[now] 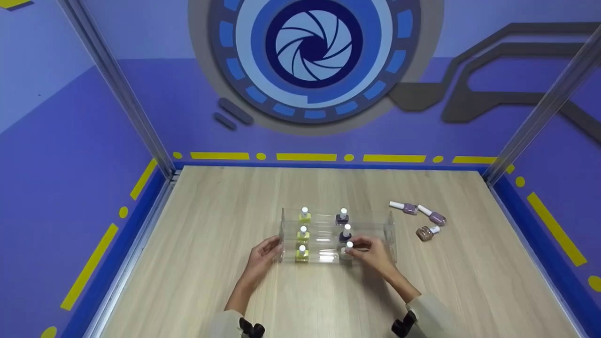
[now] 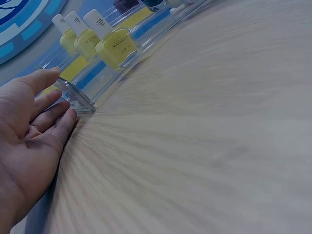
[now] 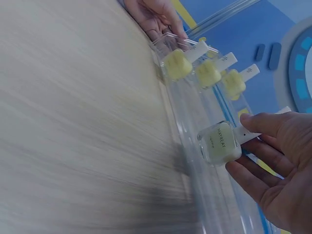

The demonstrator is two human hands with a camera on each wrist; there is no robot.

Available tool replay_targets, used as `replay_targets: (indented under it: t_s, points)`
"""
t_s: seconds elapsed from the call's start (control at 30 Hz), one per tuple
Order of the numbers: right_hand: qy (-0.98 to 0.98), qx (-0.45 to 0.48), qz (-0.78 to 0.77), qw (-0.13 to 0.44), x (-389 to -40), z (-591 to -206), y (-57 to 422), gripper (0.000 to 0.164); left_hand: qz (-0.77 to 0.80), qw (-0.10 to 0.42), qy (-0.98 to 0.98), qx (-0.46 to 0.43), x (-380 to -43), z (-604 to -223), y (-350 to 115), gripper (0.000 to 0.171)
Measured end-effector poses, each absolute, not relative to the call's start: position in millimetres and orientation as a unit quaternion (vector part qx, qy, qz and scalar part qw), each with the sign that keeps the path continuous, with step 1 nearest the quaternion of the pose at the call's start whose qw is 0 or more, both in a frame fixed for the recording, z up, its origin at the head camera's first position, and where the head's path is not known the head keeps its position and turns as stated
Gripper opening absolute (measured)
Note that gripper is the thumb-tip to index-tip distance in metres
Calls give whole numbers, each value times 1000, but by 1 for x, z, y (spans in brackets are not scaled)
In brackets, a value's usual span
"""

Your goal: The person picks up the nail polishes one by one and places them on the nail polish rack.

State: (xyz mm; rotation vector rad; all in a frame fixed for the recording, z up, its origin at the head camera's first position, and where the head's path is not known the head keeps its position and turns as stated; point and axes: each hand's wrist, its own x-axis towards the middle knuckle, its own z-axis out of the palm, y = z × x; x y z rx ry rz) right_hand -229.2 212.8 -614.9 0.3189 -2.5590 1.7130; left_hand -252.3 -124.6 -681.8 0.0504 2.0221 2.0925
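A clear acrylic tiered rack (image 1: 324,218) stands on the table. Along its left side are three yellow nail polish bottles (image 1: 302,254) with white caps, one per tier. Two dark nail polish bottles (image 1: 342,217) stand right of the middle on the back and middle tiers. My right hand (image 1: 374,256) pinches the white cap of a pale, milky nail polish bottle (image 3: 219,143) at the front tier; whether its base touches the tier I cannot tell. My left hand (image 1: 264,256) rests against the rack's left end panel (image 2: 73,95), fingers fairly straight and thumb near the top edge.
To the right of the rack, two mauve nail polish bottles (image 1: 410,209) and a brown glittery nail polish bottle (image 1: 426,233) lie on the wooden table (image 1: 211,202). Blue printed walls (image 1: 155,108) and metal posts (image 1: 117,89) border the table.
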Motion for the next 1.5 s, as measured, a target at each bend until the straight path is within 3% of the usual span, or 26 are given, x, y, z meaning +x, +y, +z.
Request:
replay_targets:
  t_s: [0.67, 0.97, 1.27, 1.5]
  points:
    - [-819, 149, 554, -13, -225, -620, 207, 22, 717, 120, 686, 12, -252, -679, -121, 55]
    - [-833, 147, 533, -14, -221, -601, 227, 25, 718, 118, 686, 5, -251, -680, -124, 50]
    - [-849, 72, 520, 56, -229, -577, 286, 18, 725, 121, 678, 8, -252, -679, -124, 50]
    - [-832, -56, 549, 57, -240, -579, 347, 28, 719, 119, 685, 4, -252, -680, -123, 51]
